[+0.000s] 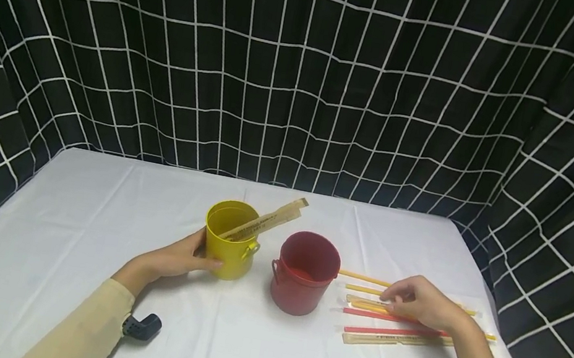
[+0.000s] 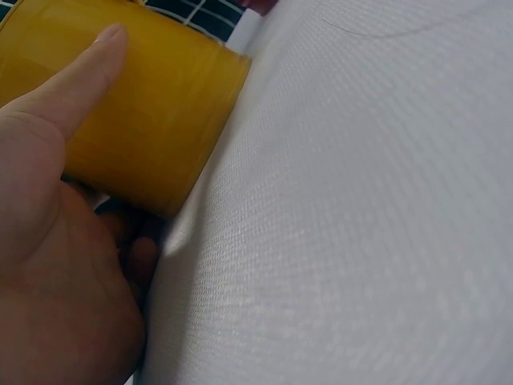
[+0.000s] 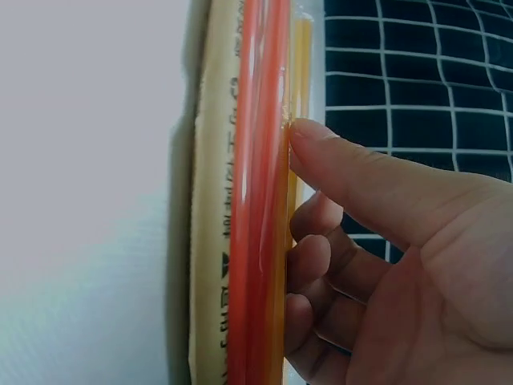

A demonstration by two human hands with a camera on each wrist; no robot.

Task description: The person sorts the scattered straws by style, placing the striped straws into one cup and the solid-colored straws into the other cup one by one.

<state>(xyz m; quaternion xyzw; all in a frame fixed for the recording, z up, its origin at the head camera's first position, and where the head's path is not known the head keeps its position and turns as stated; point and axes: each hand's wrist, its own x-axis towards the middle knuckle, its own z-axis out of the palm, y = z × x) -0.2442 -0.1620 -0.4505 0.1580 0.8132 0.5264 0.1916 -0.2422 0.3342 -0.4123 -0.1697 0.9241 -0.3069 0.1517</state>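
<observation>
My left hand point(image 1: 175, 258) grips the side of a small yellow bucket point(image 1: 229, 257), its thumb along the wall in the left wrist view. Slim printed paper-wrapped sticks point(image 1: 265, 222) lean out of the bucket over its right rim. A red bucket point(image 1: 300, 287) stands upright beside it, between my hands. My right hand point(image 1: 425, 302) reaches down over a row of straws, fingers bent, thumb tip right at a yellow straw point(image 3: 302, 64) in the right wrist view. I cannot tell whether it pinches one. Two red straws point(image 3: 260, 160) lie alongside, in clear wrappers.
Nearest the front of the row lies a paper-wrapped stick point(image 1: 380, 339); another short paper wrapper point(image 1: 358, 300) shows left of my right fingers. A yellow straw point(image 1: 361, 276) lies at the back. White cloth point(image 1: 216, 343) covers the table; black gridded curtain point(image 1: 291, 79) surrounds its back and sides.
</observation>
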